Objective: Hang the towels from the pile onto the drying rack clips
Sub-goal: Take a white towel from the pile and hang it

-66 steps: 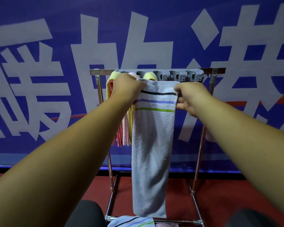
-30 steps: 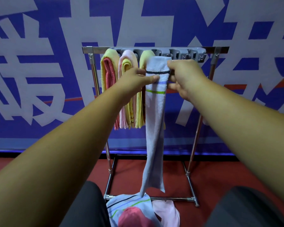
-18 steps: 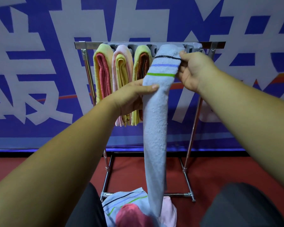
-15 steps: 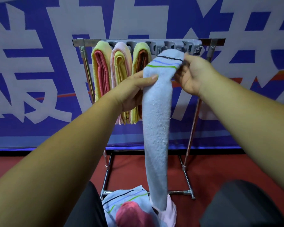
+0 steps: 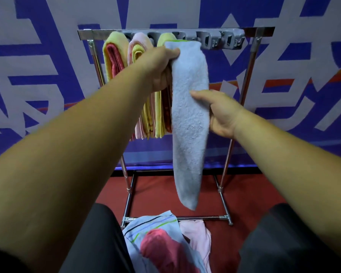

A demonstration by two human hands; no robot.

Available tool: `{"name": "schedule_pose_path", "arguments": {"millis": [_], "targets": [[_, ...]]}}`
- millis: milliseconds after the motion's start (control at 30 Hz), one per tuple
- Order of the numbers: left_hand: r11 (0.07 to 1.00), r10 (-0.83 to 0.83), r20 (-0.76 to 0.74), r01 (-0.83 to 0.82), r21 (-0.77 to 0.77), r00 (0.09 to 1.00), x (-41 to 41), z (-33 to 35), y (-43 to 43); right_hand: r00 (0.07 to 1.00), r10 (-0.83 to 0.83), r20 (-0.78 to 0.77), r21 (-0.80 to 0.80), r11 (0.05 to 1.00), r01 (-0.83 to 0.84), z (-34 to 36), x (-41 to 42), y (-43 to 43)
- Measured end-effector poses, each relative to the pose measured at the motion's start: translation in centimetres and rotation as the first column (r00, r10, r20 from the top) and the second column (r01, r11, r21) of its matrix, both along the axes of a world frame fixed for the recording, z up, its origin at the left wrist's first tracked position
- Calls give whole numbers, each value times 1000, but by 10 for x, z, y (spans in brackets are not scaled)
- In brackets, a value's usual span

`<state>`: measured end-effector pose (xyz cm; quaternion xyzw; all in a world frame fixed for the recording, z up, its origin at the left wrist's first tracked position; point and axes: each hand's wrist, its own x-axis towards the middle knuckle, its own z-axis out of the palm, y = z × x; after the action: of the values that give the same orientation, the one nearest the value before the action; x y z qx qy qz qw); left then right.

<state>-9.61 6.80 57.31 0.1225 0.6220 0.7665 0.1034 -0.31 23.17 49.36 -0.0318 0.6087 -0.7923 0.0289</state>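
Observation:
A pale blue towel (image 5: 189, 115), folded lengthwise, hangs down in front of the metal drying rack (image 5: 252, 56). Its top reaches the grey clip bar (image 5: 220, 41), at the fourth clip from the left. My left hand (image 5: 159, 66) grips the towel's upper left edge. My right hand (image 5: 219, 113) holds its right edge at mid-height, thumb on the front. Three clips at the left hold folded towels: yellow with red (image 5: 114, 54), pink with yellow (image 5: 138, 50), yellow-green (image 5: 161, 107). The pile (image 5: 165, 243) lies on the floor between my knees.
Three clips on the right of the bar (image 5: 230, 39) hold nothing. The rack's base rail (image 5: 203, 217) runs just behind the pile on the red floor (image 5: 244, 194). A blue banner with large white characters (image 5: 47, 75) fills the wall behind.
My right hand has dropped from the towel's top to its middle right edge. My left hand has risen to the towel's upper left corner. The striped end has folded over the top.

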Motion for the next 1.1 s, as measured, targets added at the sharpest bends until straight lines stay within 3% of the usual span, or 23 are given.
{"name": "schedule_pose_path", "arguments": {"millis": [233, 367, 433, 533, 700, 833, 900, 967, 1100], "targets": [[990, -69, -14, 67, -123, 998, 11, 5, 22, 998, 40, -53, -22, 999, -41, 10, 11, 8], [901, -143, 49, 151, -407, 988, 19, -5, 32, 999, -10, -34, -116, 993, 6, 9, 9, 10], [832, -90, 91, 125, -540, 992, 15, -16, 33, 998, -62, 3, -140, 988, 62, 7, 5, 10], [844, 96, 144, -4, -536, 985, 6, -40, 35, 974, -204, 103, -184, 958, 220, 2, -5, 9], [679, 140, -93, -164, -715, 986, 10, -69, 28, 924, -325, 201, -278, 885, 372, 0, -18, 5], [656, -63, 14, 52, -753, 998, 17, -89, 22, 910, -354, 217, -271, 873, 404, 9, -23, -2], [636, -186, -36, 92, -766, 982, 23, -96, 31, 895, -381, 234, -259, 862, 435, 14, -27, -7], [644, -206, -165, 7, -765, 964, 24, -103, 43, 881, -396, 259, -254, 852, 457, 19, -29, -11], [570, -28, -477, -378, -730, 878, 10, -106, 57, 851, -441, 284, -269, 815, 513, 34, -35, -8]]}}
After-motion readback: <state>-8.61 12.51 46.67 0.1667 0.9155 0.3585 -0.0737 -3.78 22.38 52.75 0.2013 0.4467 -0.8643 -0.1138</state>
